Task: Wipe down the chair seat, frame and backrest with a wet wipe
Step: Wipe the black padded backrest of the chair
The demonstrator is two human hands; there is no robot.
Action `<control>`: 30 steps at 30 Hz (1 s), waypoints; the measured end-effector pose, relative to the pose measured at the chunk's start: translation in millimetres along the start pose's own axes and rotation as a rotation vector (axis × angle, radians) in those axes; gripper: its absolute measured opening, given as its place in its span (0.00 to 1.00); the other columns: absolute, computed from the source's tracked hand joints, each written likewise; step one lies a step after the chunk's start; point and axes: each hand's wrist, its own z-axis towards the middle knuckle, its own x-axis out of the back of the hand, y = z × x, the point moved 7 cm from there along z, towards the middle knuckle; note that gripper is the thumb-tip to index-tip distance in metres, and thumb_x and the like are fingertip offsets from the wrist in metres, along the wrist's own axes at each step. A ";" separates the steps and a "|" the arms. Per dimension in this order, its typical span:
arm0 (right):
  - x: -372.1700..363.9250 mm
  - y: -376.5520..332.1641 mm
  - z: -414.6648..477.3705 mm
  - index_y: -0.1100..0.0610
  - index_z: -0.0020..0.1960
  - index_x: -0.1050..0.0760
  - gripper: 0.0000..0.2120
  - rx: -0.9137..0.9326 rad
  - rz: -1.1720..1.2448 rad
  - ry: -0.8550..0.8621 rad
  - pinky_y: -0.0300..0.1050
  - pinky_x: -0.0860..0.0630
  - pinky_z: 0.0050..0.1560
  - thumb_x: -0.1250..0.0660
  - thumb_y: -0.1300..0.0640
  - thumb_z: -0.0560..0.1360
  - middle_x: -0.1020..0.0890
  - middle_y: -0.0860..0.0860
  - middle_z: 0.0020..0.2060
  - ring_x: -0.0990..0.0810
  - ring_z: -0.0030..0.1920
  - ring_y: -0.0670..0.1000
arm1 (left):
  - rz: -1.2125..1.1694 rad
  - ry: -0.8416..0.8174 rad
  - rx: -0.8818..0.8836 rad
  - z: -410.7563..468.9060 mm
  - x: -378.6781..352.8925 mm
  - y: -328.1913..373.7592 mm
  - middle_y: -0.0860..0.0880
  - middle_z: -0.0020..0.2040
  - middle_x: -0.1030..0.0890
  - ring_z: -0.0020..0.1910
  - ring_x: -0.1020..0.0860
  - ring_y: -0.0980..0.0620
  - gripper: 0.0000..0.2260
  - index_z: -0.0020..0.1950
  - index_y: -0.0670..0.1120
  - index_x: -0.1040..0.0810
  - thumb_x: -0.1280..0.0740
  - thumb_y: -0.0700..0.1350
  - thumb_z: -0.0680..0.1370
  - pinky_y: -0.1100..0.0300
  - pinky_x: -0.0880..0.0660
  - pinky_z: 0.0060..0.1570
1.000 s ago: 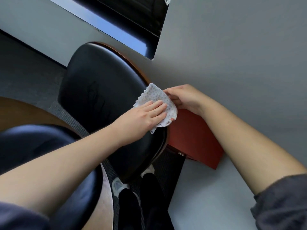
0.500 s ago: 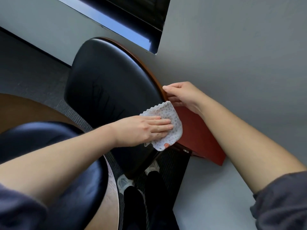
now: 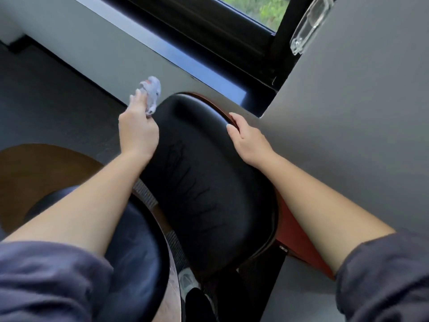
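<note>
The crumpled white patterned wet wipe point(image 3: 152, 91) is bunched in the left hand point(image 3: 138, 133), pinched between its fingers point(image 3: 137, 98) and thumb; the cloth sticks up past the fingertips, blurred, in the air and touching nothing else; it hangs just beyond the upper left edge of the black padded chair cushion point(image 3: 204, 182), over the dark grey carpeted floor point(image 3: 46, 108). The right hand point(image 3: 249, 140) grips the cushion's upper right edge; its fingers curl over the thin brown wooden rim point(image 3: 209, 99) while the thumb lies on the black padding. Whether this creased cushion is the seat or the backrest I cannot tell.

To the right the rim stands close to a plain grey wall point(image 3: 359, 112), with a red-brown panel point(image 3: 299, 240) wedged between them under the right forearm; behind the cushion runs a black-framed window point(image 3: 209, 22) above a pale sill. The left side opens onto carpet; nearer the body a second black cushion point(image 3: 144, 252) sits beneath the left forearm, beside a brown rounded wooden surface point(image 3: 34, 173). A pale shoe point(image 3: 186, 281) shows below, between the two cushions.
</note>
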 end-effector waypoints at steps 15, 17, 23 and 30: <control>-2.5 9.5 4.9 0.49 0.75 0.38 0.20 0.005 0.128 0.013 0.44 0.35 0.66 0.48 0.50 0.83 0.27 0.49 0.67 0.30 0.67 0.52 | -0.187 -0.124 -0.040 -61.1 -96.5 51.6 0.44 0.77 0.37 0.77 0.43 0.45 0.27 0.76 0.48 0.35 0.44 0.31 0.78 0.59 0.43 0.72; 0.4 10.2 4.6 0.52 0.75 0.37 0.20 0.007 0.200 0.027 0.35 0.41 0.67 0.48 0.55 0.83 0.30 0.48 0.71 0.34 0.71 0.47 | -0.205 -0.146 -0.044 -81.1 -100.6 53.8 0.44 0.77 0.38 0.77 0.44 0.47 0.28 0.77 0.47 0.35 0.43 0.29 0.78 0.68 0.48 0.70; 4.7 14.2 6.1 0.57 0.73 0.33 0.20 0.033 0.234 0.050 0.33 0.42 0.68 0.46 0.62 0.82 0.30 0.49 0.71 0.35 0.72 0.46 | -0.290 -0.222 -0.058 -145.8 -108.5 67.0 0.45 0.77 0.37 0.76 0.48 0.53 0.30 0.76 0.46 0.35 0.43 0.26 0.76 0.73 0.53 0.70; 4.2 10.0 -1.1 0.57 0.75 0.37 0.21 0.057 0.141 0.066 0.28 0.46 0.64 0.49 0.60 0.83 0.33 0.50 0.73 0.37 0.73 0.47 | -0.297 -0.261 -0.090 -191.3 -108.7 78.7 0.43 0.76 0.37 0.76 0.46 0.48 0.28 0.75 0.45 0.33 0.42 0.27 0.77 0.66 0.46 0.71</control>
